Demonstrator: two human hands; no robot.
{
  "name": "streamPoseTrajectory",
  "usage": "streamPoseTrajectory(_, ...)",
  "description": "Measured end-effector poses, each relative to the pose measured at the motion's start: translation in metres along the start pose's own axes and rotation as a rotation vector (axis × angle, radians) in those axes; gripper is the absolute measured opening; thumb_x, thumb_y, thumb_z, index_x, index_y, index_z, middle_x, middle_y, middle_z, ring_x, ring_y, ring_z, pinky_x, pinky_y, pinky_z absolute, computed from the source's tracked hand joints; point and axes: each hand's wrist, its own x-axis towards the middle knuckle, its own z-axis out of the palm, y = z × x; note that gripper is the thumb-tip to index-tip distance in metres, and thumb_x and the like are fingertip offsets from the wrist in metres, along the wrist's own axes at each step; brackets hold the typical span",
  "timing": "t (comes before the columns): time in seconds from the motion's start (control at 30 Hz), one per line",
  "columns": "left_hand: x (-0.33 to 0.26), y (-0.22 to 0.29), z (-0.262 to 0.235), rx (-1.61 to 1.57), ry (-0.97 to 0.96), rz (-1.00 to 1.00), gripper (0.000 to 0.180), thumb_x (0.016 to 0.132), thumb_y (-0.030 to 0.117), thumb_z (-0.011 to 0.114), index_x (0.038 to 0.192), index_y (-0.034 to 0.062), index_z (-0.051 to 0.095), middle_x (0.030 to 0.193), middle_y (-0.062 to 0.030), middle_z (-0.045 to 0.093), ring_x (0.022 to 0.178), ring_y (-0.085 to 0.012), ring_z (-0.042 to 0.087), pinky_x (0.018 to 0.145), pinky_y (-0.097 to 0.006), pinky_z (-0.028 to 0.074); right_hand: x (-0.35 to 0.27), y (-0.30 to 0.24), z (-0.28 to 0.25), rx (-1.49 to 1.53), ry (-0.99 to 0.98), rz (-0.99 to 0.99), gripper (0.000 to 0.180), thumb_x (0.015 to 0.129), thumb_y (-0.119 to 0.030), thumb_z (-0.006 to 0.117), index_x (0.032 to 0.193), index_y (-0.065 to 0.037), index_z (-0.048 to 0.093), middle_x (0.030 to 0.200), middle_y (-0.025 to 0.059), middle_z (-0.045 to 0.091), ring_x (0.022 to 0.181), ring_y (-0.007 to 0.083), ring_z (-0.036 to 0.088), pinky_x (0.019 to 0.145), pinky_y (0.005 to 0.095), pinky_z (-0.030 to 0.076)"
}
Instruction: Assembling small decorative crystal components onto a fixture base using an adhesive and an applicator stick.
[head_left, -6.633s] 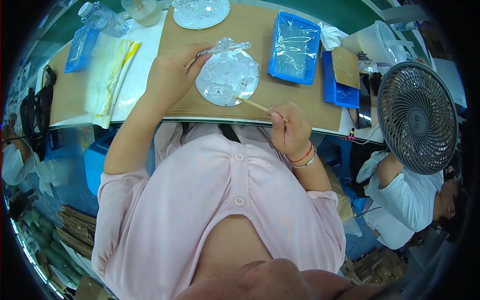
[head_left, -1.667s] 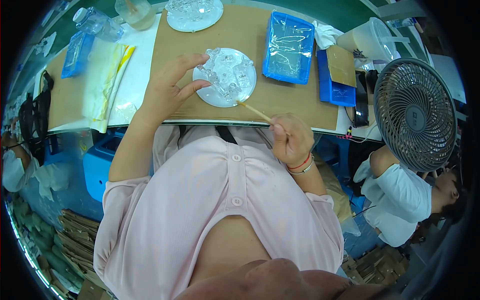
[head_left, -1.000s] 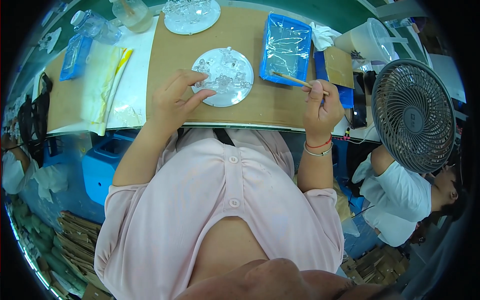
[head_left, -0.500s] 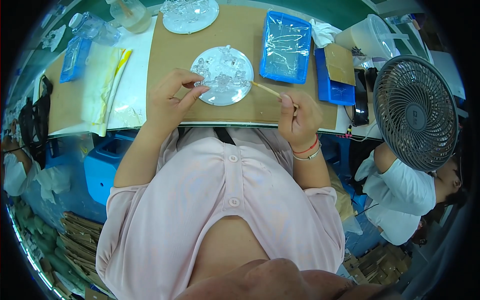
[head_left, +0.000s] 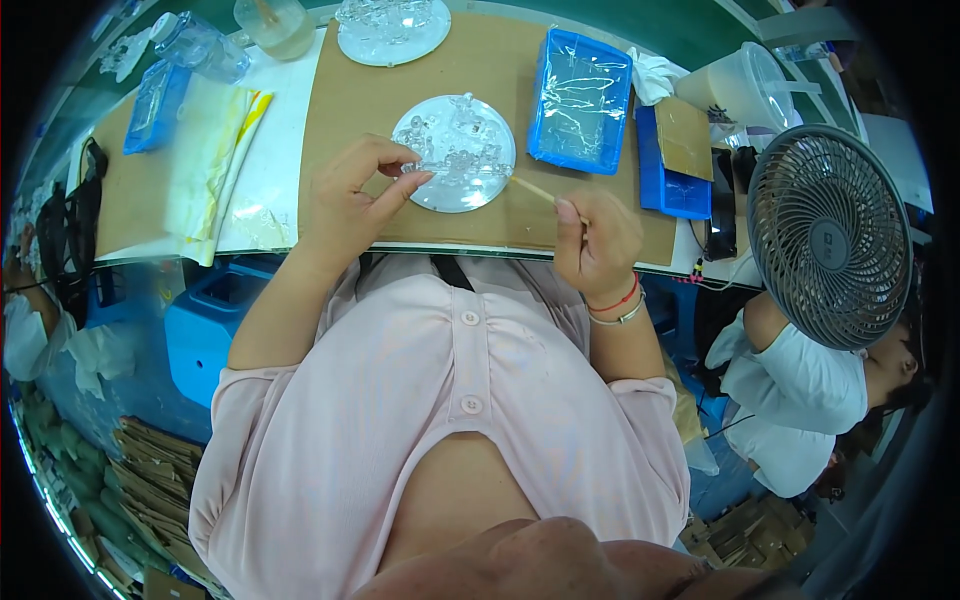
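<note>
A round white plate [head_left: 455, 200] sits on the brown board, carrying several small clear plastic pieces [head_left: 465, 160]. At the plate's left edge my left hand [head_left: 365, 190] pinches a clear plastic piece [head_left: 425, 168] between thumb and index finger; its exact shape is hard to make out. My right hand [head_left: 597, 235] grips a thin wooden stick [head_left: 535, 188] like a pen. The stick's tip is at the plate's right edge, close to the clear pieces; whether it touches them I cannot tell.
Beyond the plate lies a second white plate [head_left: 400, 50] with clear pieces. To the right are a blue tray [head_left: 535, 150] holding clear film, a blue box [head_left: 680, 195], a plastic tub [head_left: 735, 85] and a grey fan [head_left: 830, 240]. Bottles [head_left: 200, 50] and a yellow-edged cloth [head_left: 210, 160] are leftward.
The whole view has shifted slightly. Relative to the plate, the stick's tip has come a little nearer to me along the right edge. Both hands keep their grips.
</note>
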Motion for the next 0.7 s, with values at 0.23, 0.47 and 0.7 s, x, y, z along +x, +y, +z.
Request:
streamPoseTrajectory(0.23, -0.006, 0.007, 0.007, -0.021, -0.015, 0.034, 0.023, 0.07, 0.005, 0.079, 0.088, 0.0022, 0.065, 0.083, -0.0074, 0.064, 0.07, -0.0155, 0.061, 0.064, -0.025, 0.048, -0.012, -0.009, 0.005, 0.138, -0.006, -0.001, 0.004, 0.082, 0.001, 0.061, 0.083, -0.002, 0.057, 0.069, 0.0112, 0.059, 0.054, 0.0269, 0.055, 0.049, 0.0332, 0.043)
streamPoseTrajectory(0.47, -0.004, 0.003, -0.003, -0.027, 0.036, 0.096, 0.024, 0.075, 0.007, 0.075, 0.096, 0.0027, 0.065, 0.091, -0.0109, 0.063, 0.079, -0.0191, 0.061, 0.069, -0.027, 0.048, -0.011, -0.005, 0.003, 0.085, -0.014, 0.008, 0.003, 0.086, 0.002, 0.058, 0.085, -0.001, 0.058, 0.072, 0.0118, 0.063, 0.056, 0.0253, 0.057, 0.051, 0.031, 0.045)
streamPoseTrajectory(0.7, 0.016, -0.005, -0.011, 0.082, -0.179, 0.069, 0.024, 0.085, 0.005, 0.065, 0.108, 0.0061, 0.065, 0.1, -0.0079, 0.067, 0.084, -0.0168, 0.062, 0.076, -0.027, 0.048, -0.011, 0.001, 0.001, 0.063, 0.049, 0.013, 0.004, 0.087, -0.001, 0.058, 0.083, -0.001, 0.058, 0.071, 0.0112, 0.062, 0.056, 0.0254, 0.057, 0.051, 0.0315, 0.045)
